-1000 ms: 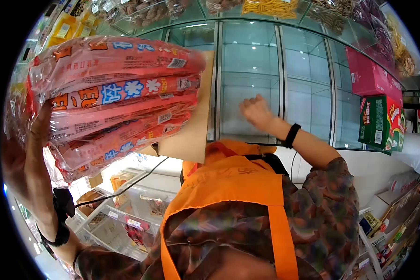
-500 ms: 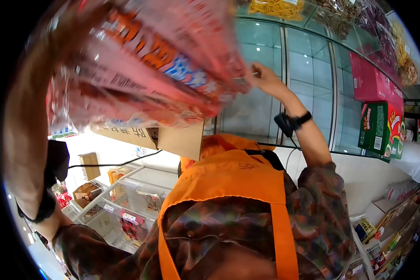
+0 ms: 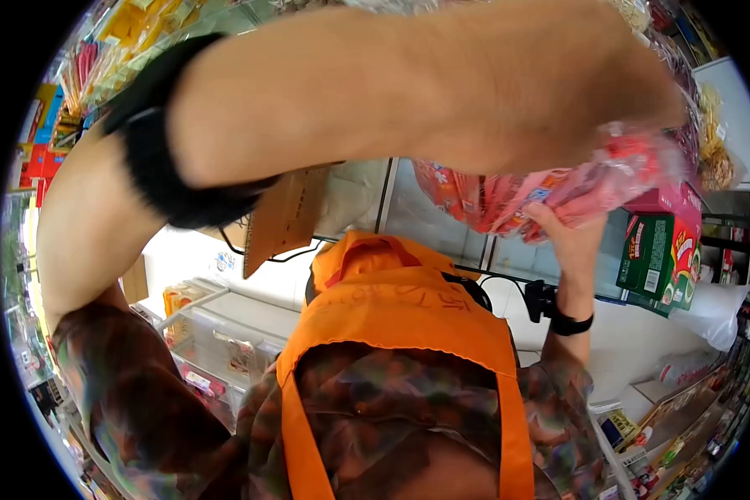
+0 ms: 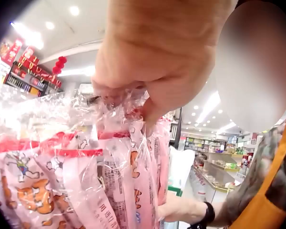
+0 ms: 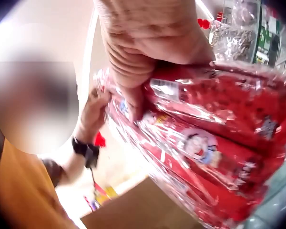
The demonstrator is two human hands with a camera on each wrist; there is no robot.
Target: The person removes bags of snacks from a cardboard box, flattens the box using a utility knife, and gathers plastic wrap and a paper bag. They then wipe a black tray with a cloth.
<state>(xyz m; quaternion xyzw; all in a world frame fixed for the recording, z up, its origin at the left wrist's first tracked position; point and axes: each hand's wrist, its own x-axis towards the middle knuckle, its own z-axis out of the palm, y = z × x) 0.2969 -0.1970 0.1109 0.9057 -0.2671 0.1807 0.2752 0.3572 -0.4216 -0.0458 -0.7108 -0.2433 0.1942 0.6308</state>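
A clear plastic bag of pink and red printed packs (image 3: 496,204) hangs over the glass compartments in the head view, partly hidden behind the left forearm. At its gathered end, the left hand (image 3: 592,92) grips the crinkled plastic; the left wrist view shows that hand (image 4: 152,62) pinching the wrap above the upright packs (image 4: 81,191). From the near side the right hand (image 3: 571,242) holds the bundle, with its thumb on the packs. The right wrist view has the right hand (image 5: 152,43) clasping the red packs (image 5: 200,148), and the left hand (image 5: 94,107) at the far end.
A cardboard box flap (image 3: 287,212) stands left of the bundle. Green (image 3: 644,254) and pink (image 3: 682,200) boxes are at the right, near a white plastic bag (image 3: 715,315). Bagged goods line the top, and a clear-walled shelf (image 3: 225,333) is at lower left.
The bundle has swung from the left across to the right, with the left arm now reaching over the compartments. The right hand, at first without the bundle, now holds it.
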